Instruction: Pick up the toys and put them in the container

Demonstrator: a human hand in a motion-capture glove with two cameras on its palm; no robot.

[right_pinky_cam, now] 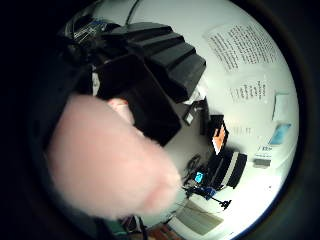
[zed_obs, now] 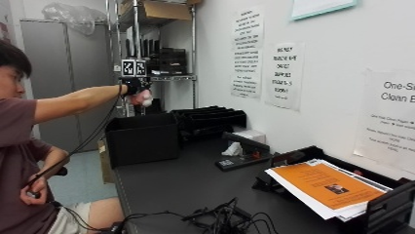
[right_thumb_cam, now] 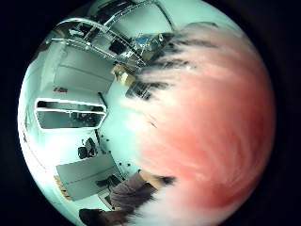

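In the outside view my gloved right hand (zed_obs: pixel 136 90) is raised at arm's length above the open black container (zed_obs: pixel 142 139), which stands at the far left end of the dark table (zed_obs: pixel 181 185). The hand grips a small pink fluffy toy (zed_obs: pixel 146 101); only a pale bit of it shows below the fingers. In the little finger side palm view the pink toy (right_pinky_cam: pixel 107 160) sits close against the palm, with the black container (right_pinky_cam: pixel 137 97) beyond it. The same fuzzy pink toy (right_thumb_cam: pixel 207 132) fills much of the thumb side palm view.
Black stacked trays (zed_obs: pixel 211 119) stand behind the container against the wall. A black stapler-like tool (zed_obs: pixel 243 156) lies mid-table. A tray with orange paper (zed_obs: pixel 324 187) sits at the right, and tangled cables (zed_obs: pixel 220 219) lie at the front edge. A metal shelf (zed_obs: pixel 162 48) rises behind.
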